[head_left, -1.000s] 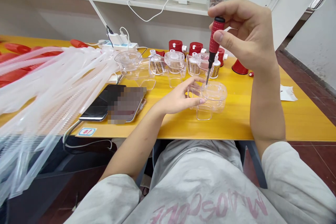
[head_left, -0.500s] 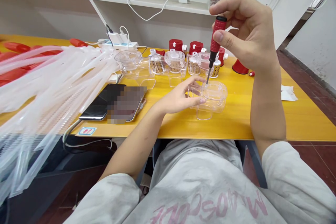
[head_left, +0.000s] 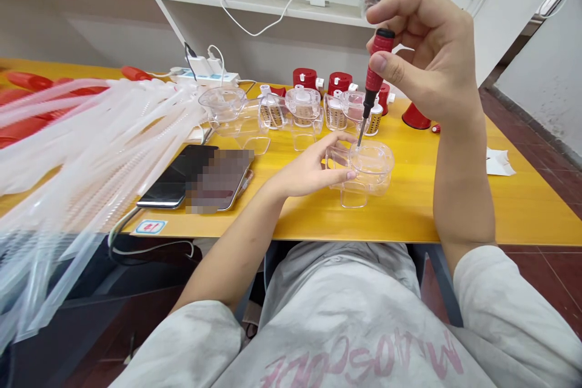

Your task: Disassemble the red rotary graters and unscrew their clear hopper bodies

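My right hand (head_left: pixel 425 57) is closed round a red-handled screwdriver (head_left: pixel 375 73), held nearly upright. Its thin tip rests inside a clear plastic housing (head_left: pixel 368 170) standing on the yellow table (head_left: pixel 454 194). My left hand (head_left: pixel 309 170) grips that housing from the left, thumb on top and fingers curled round its side.
Behind the housing stand more clear housings (head_left: pixel 302 106) and red caps (head_left: pixel 339 82). A dark phone (head_left: pixel 195 179) lies to the left, beside a heap of translucent white plastic strips (head_left: pixel 82 145). A power strip (head_left: pixel 204 76) sits at the back, a white scrap (head_left: pixel 498 160) to the right.
My right hand has tipped the screwdriver handle slightly up and to the right, with its fingers shifting on the handle. The left hand and the housing stay put.
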`<state>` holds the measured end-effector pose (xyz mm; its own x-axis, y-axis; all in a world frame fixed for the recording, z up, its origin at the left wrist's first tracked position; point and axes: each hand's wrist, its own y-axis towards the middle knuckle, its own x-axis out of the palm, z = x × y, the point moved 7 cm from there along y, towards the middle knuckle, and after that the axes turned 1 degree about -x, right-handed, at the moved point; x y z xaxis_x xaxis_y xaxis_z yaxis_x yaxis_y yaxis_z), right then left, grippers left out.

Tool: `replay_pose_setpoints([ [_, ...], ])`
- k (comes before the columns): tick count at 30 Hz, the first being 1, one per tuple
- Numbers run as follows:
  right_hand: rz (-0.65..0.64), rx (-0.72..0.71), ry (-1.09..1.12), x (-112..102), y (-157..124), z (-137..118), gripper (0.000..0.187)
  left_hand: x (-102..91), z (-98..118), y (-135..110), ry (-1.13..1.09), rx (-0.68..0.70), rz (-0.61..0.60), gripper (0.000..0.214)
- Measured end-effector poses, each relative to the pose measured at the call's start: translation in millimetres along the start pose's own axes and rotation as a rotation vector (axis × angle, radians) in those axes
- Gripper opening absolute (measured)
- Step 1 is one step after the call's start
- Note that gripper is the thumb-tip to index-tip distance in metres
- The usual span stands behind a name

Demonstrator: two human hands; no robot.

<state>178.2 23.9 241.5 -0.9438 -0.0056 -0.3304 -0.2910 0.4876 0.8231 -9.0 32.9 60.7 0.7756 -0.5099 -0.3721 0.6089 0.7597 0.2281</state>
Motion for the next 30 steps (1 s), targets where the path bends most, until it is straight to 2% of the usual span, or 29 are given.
replay_pose_setpoints([
  [5,0.006,0.011,-0.016,1.1,2.7,2.7,0.05,-0.3,-0.9,0.5,0.002,0.013,0.001,0.08],
  [16,0.001,0.005,0.042,1.1,-0.4,4.9,0.052,0.0,0.1,0.3,-0.005,0.016,0.003,0.081],
  [21,-0.033,-0.024,0.041,3.7,-1.3,1.2,0.045,-0.9,0.1,1.0,0.007,0.031,0.007,0.08],
  [27,-0.008,-0.074,-0.026,1.2,1.0,-3.1,0.044,-1.2,0.8,0.5,0.026,0.023,0.012,0.081],
  [30,-0.028,-0.034,0.009,1.1,-0.5,-1.5,0.043,-0.8,1.3,0.3,0.03,0.021,0.013,0.08],
])
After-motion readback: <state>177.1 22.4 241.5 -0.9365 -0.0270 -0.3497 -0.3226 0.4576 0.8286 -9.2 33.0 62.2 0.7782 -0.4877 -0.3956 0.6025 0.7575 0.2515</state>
